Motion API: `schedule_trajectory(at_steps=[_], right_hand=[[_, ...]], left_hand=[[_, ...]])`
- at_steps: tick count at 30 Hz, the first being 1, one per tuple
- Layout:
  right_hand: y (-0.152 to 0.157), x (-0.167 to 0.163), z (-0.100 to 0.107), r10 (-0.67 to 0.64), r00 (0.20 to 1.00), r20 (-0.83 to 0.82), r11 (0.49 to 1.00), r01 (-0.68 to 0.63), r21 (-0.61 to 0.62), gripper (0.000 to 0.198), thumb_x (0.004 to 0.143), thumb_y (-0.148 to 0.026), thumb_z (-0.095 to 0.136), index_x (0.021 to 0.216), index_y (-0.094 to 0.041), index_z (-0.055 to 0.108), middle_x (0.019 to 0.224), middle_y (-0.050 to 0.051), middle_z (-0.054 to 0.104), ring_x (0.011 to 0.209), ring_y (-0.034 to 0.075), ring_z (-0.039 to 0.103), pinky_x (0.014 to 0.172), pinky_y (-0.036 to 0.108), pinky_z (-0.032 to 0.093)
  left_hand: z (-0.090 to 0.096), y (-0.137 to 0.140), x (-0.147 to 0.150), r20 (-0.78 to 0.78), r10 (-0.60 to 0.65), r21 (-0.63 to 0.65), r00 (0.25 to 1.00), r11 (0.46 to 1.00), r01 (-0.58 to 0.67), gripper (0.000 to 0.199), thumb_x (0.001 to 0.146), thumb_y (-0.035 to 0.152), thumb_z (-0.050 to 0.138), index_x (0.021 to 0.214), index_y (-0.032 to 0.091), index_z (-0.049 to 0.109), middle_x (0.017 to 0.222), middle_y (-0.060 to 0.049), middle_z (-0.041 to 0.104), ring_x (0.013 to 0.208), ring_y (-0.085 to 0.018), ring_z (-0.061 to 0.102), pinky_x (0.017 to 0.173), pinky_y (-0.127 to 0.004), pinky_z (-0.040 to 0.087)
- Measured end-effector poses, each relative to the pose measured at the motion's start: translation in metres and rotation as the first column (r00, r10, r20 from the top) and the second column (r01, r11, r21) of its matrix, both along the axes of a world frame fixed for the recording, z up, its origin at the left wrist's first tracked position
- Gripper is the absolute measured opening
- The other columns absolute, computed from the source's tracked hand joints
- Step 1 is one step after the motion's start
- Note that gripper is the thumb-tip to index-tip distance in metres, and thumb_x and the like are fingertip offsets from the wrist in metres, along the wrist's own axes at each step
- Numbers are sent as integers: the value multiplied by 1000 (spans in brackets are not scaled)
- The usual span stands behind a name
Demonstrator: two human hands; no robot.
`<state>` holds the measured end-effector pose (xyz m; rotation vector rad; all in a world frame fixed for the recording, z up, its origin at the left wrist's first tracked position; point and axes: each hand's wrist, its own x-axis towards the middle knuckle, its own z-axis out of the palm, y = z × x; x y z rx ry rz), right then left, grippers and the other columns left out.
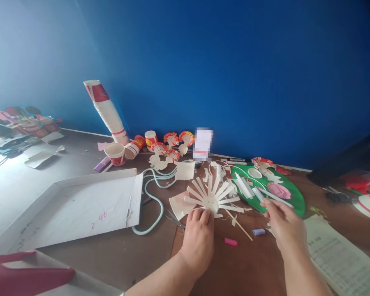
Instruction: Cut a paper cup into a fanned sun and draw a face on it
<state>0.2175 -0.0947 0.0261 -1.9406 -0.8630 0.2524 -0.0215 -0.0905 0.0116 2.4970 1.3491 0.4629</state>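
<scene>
A paper cup cut into a fan of white strips (211,201) lies splayed on the table, with small marks on its round middle. My left hand (200,236) has its fingers curled over the cup's near edge and holds it down. To the right, my right hand (285,222) is closed, with a pale marker (258,195) at its fingertips, over the edge of a green oval sheet (297,201). Scissors (175,220) lie partly hidden beside my left hand. A pink cap (230,242) and a lavender cap (259,232) rest between the hands, near a thin wooden stick (240,226).
A shallow white box lid (89,209) lies at left, beside a pale cable (162,205). Behind stand a leaning stack of paper cups (106,111) and several finished paper figures (172,142) against the blue wall. A printed sheet (339,250) lies at right.
</scene>
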Motion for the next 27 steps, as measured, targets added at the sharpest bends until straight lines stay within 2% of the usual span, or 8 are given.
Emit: schedule_trajectory(at_steps=[2,5,8,14,20,22,26,27], right_hand=[[3,13,8,-32,990,134,983,55,-173,31,72,-48,59,81,-21,74,60,5,69,51,21,58,46,29,38],[16,38,23,58,927,371,933,82,-349,25,68,-42,61,84,-29,76,85,7,73,55,22,57,50,34,39],[34,61,28,189,872,452,847,89,-525,35,59,-30,66,93,-32,76,105,9,71,62,27,60,54,40,43],[52,83,8,353,830,432,758,17,-652,55,55,-13,58,104,-34,72,129,5,60,96,36,61,67,47,47],[44,76,20,389,812,434,711,35,-703,40,61,-21,62,97,-32,74,110,11,68,78,33,63,59,42,43],[37,67,33,322,838,442,716,90,-692,24,67,-31,61,85,-28,75,99,14,70,69,30,62,54,40,39],[18,39,46,224,895,385,851,13,-525,30,68,-52,62,81,-26,71,88,11,73,64,27,64,52,36,41],[13,31,46,275,883,381,889,-83,-449,29,70,-51,61,82,-26,70,87,8,73,67,25,66,55,34,43]], left_hand=[[0,0,0,7,-1,-2,1000,1000,1,43,80,7,43,121,17,53,110,-8,55,105,-25,45,98,-40,37],[0,0,0,13,1,7,1000,1000,-1,41,82,7,41,119,16,54,109,-9,56,104,-24,45,96,-40,37],[0,0,0,15,-3,22,1000,1000,2,42,81,7,40,120,15,53,109,-9,56,105,-25,45,96,-41,38],[-2,0,-2,3,-8,26,1000,1000,8,43,80,9,44,122,15,53,115,-11,55,108,-26,45,97,-42,38],[4,-7,0,62,-99,126,993,988,90,28,88,19,45,114,17,56,126,-8,52,106,-24,45,95,-40,39],[6,-10,2,88,-184,134,979,976,172,19,92,26,45,103,20,59,116,-5,57,99,-21,47,88,-36,42],[-3,-11,9,94,-308,134,947,946,295,21,87,42,57,91,21,60,102,-3,59,96,-20,49,79,-33,43],[-8,-10,11,92,-330,153,940,937,314,22,87,42,58,89,20,60,101,-4,59,95,-20,49,77,-33,43]])
